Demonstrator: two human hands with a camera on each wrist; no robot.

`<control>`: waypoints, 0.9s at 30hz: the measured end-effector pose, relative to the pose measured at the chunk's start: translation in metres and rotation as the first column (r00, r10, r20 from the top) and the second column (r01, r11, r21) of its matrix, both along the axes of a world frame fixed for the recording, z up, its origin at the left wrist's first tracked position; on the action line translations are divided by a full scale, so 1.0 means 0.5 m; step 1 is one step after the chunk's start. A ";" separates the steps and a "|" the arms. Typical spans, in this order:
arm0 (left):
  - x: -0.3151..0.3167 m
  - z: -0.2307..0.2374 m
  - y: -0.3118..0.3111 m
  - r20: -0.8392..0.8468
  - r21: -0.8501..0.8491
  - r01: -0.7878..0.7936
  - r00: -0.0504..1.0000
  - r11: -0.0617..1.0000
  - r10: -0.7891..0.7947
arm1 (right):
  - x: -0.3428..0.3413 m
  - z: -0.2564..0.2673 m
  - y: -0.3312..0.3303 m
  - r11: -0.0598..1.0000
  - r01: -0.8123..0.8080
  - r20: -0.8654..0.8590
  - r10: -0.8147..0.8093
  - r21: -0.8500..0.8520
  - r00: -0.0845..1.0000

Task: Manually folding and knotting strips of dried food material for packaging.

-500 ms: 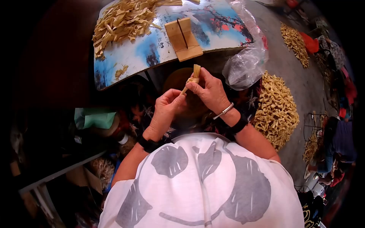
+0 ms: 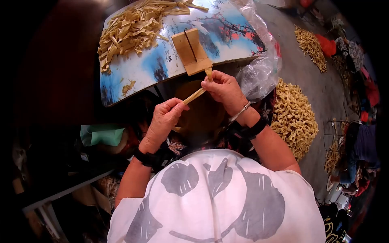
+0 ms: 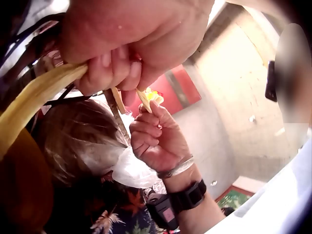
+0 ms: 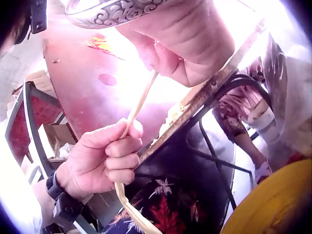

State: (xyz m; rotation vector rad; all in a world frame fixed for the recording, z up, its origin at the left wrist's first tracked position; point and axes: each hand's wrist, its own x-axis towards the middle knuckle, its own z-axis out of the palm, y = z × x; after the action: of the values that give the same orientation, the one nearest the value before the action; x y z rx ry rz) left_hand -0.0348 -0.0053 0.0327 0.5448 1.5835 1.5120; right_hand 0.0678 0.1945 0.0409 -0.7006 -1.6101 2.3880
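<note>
left hand has moved away from the right hand; each, fingers curled, grips the pale strip, stretched between them just below the wooden block at the table's edge.

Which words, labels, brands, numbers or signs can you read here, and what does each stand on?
None can be read for certain.
Table: small dark marks, too small to read.
Bracelet: engraved marks, too unclear to read.
Black item: yellow marks; I cannot tell if they are letters.
</note>
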 end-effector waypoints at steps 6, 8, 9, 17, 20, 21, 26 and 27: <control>-0.108 0.034 0.103 -0.544 0.099 -0.068 0.832 0.993 0.111 | -0.096 0.041 0.077 0.930 0.064 -0.186 0.005 0.361 0.983; -0.142 0.043 0.148 -0.599 0.132 -0.138 0.778 0.982 0.190 | -0.132 0.038 0.099 0.790 0.176 -0.217 -0.056 0.588 0.975; -0.160 0.043 0.166 -0.618 0.111 -0.170 0.760 0.979 0.202 | -0.149 0.035 0.108 0.698 0.199 -0.187 -0.095 0.688 0.978; -0.208 -0.010 0.227 -0.641 0.130 -0.271 0.711 0.954 0.290 | -0.207 -0.021 0.126 0.280 0.252 -0.206 -0.181 0.926 0.962; -0.197 -0.004 0.228 -0.696 0.075 -0.335 0.657 0.939 0.290 | -0.202 -0.038 0.119 0.205 0.161 -0.126 -0.176 0.965 0.976; -0.200 -0.009 0.230 -0.721 0.087 -0.360 0.620 0.929 0.308 | -0.199 -0.038 0.119 0.189 0.149 -0.111 -0.197 0.971 0.974; -0.220 -0.013 0.199 -0.441 0.112 -0.295 0.841 0.949 0.313 | -0.148 -0.031 0.136 0.201 0.100 -0.073 -0.135 0.974 0.988; -0.203 -0.003 0.171 -0.139 0.179 -0.235 0.955 0.955 0.261 | -0.111 -0.011 0.117 0.254 0.093 -0.071 -0.093 0.963 0.993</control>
State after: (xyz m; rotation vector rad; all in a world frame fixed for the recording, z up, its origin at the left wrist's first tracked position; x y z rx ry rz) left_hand -0.1364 0.0803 0.0314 0.5865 1.7141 1.8367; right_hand 0.0121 0.2531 0.0355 -0.4454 -2.4443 0.8157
